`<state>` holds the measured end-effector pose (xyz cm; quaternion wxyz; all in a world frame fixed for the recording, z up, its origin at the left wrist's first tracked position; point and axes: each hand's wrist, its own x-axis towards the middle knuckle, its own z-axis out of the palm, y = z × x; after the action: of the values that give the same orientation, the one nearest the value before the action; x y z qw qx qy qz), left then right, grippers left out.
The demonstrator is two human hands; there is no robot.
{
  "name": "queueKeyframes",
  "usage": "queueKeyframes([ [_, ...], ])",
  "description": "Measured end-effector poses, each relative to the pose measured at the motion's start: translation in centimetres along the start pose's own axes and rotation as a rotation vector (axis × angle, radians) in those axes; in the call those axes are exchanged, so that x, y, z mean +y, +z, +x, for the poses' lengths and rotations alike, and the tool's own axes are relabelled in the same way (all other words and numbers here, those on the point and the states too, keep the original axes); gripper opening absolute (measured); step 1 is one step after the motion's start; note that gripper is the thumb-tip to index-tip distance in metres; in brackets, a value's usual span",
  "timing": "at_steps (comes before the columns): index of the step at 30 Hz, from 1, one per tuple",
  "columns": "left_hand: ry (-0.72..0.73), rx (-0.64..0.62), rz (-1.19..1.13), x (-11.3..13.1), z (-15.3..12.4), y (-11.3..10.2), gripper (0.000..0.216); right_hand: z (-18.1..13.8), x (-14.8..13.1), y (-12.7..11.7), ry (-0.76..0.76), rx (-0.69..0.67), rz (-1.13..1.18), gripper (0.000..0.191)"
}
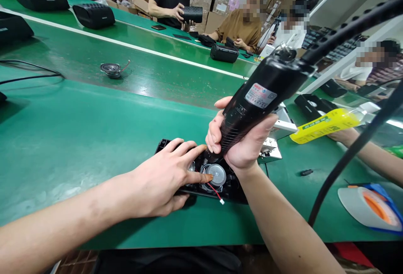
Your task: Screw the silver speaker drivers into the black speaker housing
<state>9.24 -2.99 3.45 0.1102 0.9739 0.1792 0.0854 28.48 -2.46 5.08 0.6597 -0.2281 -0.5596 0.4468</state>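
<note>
Lying beneath both hands (171, 169) (244, 153): housing (232, 190)

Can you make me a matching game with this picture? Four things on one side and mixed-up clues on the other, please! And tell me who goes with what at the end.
Things
1. tool
2. left hand
3. loose speaker
4. tape roll

Clues
A. orange in the middle
B. lying beyond the left hand, with nobody touching it
C. held in the right hand
D. has a fingertip on a silver disc

Right pairs: 1-C, 2-D, 3-B, 4-A
</note>
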Motion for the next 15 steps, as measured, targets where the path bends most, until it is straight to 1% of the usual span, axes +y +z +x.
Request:
queueKeyframes([
  [3,0.008,0.003,-0.007,-0.3,-0.1,0.3,0.071,0.0,0.0,0.1,0.027,0.009,0.000,0.065],
  [6,0.010,-0.005,-0.019,-0.4,-0.2,0.4,0.071,-0.1,0.1,0.0,0.021,-0.014,0.043,0.062],
  [9,-0.020,-0.033,-0.025,-0.2,-0.2,0.2,0.072,-0.3,0.5,0.0,0.020,-0.037,0.056,0.060],
  [11,-0.036,-0.026,-0.015,0.0,-0.2,0.3,0.073,-0.4,0.5,0.0,0.030,-0.046,0.050,0.060],
  [13,-0.036,-0.010,-0.006,0.2,-0.4,0.4,0.071,-0.3,0.1,0.1,0.018,-0.031,0.050,0.060],
  [15,-0.033,0.000,-0.009,0.2,-0.7,0.6,0.065,-0.1,-1.3,0.0,-0.036,0.025,0.062,0.060],
])
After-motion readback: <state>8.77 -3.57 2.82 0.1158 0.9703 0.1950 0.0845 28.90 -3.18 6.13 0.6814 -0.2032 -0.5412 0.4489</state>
